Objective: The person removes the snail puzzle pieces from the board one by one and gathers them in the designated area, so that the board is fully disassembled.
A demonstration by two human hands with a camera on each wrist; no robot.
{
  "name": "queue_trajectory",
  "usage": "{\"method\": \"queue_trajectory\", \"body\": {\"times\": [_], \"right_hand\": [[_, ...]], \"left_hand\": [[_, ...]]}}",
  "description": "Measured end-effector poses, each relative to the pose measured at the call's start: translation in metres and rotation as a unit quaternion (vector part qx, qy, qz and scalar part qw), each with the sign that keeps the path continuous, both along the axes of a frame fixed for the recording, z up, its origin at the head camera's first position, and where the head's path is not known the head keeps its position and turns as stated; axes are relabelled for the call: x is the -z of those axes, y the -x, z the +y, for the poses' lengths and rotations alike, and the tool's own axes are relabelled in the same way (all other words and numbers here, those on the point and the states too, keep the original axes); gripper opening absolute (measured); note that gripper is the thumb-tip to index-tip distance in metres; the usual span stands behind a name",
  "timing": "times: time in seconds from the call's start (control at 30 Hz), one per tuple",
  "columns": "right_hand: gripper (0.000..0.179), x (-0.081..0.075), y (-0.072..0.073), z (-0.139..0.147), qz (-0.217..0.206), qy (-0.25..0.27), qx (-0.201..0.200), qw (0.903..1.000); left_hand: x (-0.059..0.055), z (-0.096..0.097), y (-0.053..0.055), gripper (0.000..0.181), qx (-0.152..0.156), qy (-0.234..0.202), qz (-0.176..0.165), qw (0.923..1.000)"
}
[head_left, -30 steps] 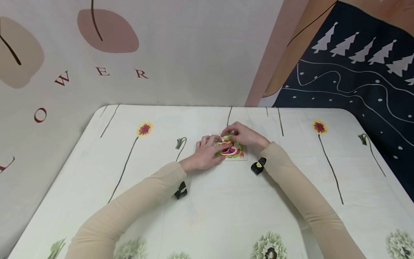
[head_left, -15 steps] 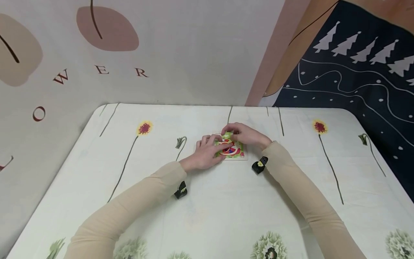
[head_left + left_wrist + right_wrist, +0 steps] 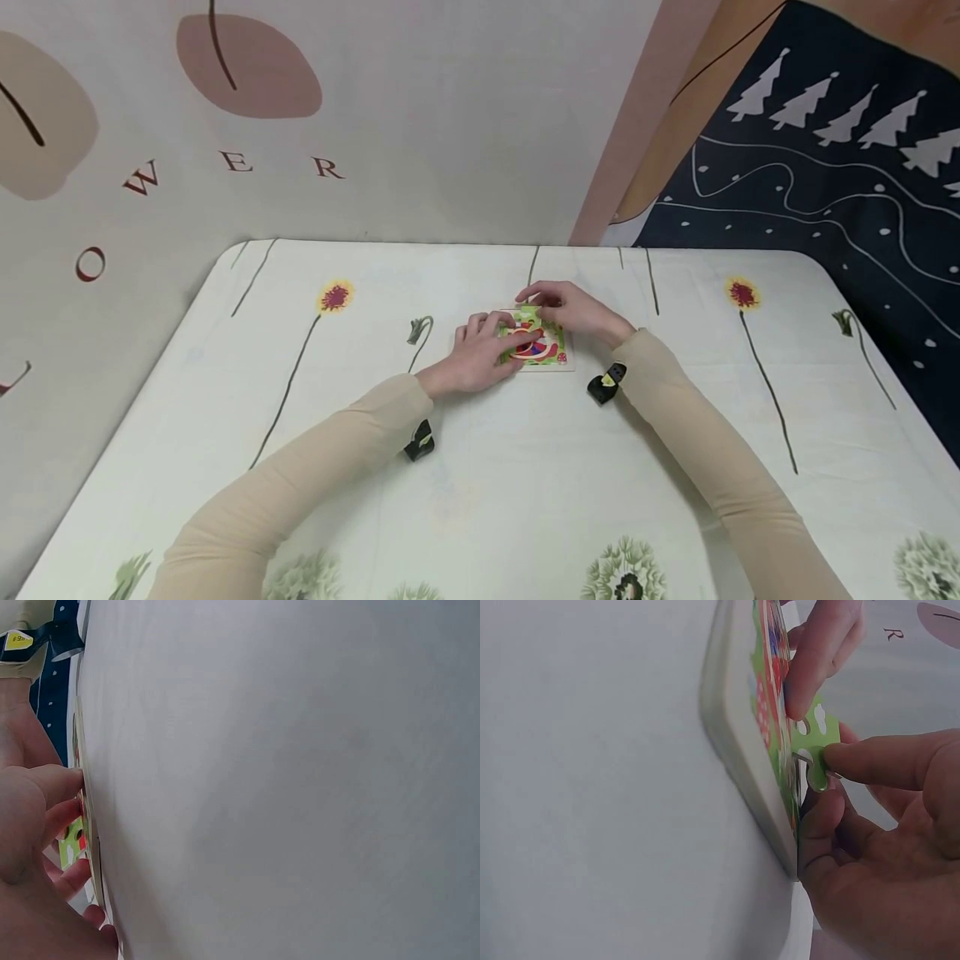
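Note:
A small jigsaw board [image 3: 553, 352] with a colourful picture and a pale border lies on the table beneath both hands. My left hand [image 3: 478, 357] rests on its left side, with the fingers spread and the index finger reaching across the picture. At the board's far edge, my right hand [image 3: 576, 311] pinches a green jigsaw piece [image 3: 823, 735] between thumb and fingers. The right wrist view shows this piece tilted up from the board, close to a left fingertip. Its lower edge is partly hidden by the right hand.
A white cloth printed with flowers covers the table [image 3: 487, 467]. Behind it hangs a pale printed backdrop [image 3: 450, 167], with a dark tree-patterned cloth [image 3: 787, 183] at the right. Black wrist cameras sit at the left cuff [image 3: 420, 442] and right cuff [image 3: 606, 383].
My right hand has shifted slightly to the right, with its fingers a little more raised at the board's far edge. The left hand stays in place on the board.

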State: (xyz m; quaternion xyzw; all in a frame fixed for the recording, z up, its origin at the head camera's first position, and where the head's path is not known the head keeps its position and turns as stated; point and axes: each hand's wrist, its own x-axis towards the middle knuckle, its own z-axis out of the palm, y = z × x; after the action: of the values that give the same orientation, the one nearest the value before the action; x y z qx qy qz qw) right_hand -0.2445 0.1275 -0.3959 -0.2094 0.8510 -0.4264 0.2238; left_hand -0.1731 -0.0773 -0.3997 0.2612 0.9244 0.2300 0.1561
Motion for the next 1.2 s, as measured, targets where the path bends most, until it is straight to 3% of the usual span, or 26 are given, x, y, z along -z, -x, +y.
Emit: {"method": "queue_trajectory", "body": {"times": [0.43,1.2], "right_hand": [[0.034,0.000,0.003,0.006,-0.001,0.022,0.022,0.9995],[0.032,-0.010,-0.008,0.022,0.021,0.027,0.042,0.9986]], "left_hand": [[0.000,0.000,0.000,0.052,0.001,-0.001,-0.001,1.0000],[0.002,0.001,0.000,0.050,-0.005,-0.001,0.008,1.0000]]}}
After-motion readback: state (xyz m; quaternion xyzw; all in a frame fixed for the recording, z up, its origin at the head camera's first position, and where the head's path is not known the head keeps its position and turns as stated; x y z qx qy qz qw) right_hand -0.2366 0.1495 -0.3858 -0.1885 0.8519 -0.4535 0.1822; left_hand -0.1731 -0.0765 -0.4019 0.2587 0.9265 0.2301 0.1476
